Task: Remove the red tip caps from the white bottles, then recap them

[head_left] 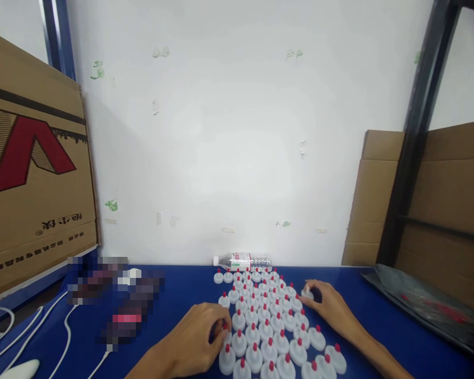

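Several white caps with red tips stand in tidy rows on the blue table. My left hand rests at the left edge of the rows, its fingers curled round a cap at the near left. My right hand lies at the right edge, with its fingertips pinched on one white cap in a far row.
A clear plastic water bottle lies on its side against the white wall behind the caps. A large cardboard box stands at the left, more cardboard at the right, a dark plastic bag beside it. White cables trail at the near left.
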The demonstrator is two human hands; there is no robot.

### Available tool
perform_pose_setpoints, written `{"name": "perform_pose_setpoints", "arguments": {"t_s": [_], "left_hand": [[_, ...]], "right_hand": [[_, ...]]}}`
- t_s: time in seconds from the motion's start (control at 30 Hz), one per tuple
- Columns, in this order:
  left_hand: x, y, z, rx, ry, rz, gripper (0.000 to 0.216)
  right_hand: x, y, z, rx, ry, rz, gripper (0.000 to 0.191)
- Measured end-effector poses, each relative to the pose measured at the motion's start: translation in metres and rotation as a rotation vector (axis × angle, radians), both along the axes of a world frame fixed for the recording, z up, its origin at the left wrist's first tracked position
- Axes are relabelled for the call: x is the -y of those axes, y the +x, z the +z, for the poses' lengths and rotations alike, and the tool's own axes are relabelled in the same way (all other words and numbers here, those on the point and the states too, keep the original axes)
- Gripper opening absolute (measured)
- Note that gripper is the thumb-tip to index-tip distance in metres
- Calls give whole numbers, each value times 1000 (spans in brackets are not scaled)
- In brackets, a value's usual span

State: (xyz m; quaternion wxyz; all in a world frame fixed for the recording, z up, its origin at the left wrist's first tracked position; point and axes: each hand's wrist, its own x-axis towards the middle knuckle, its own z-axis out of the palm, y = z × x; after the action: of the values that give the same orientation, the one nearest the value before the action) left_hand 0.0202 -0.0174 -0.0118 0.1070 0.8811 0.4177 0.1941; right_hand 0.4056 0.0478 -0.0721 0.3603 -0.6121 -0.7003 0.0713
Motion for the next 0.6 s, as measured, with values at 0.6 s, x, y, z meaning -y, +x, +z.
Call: {"name": "perform_pose_setpoints", "arguments": {"t_s": [0.6], "left_hand": [[3, 9, -1, 233, 923, -290, 31]], "right_hand": [[90, -124, 87, 383, 342, 515, 70]]}}
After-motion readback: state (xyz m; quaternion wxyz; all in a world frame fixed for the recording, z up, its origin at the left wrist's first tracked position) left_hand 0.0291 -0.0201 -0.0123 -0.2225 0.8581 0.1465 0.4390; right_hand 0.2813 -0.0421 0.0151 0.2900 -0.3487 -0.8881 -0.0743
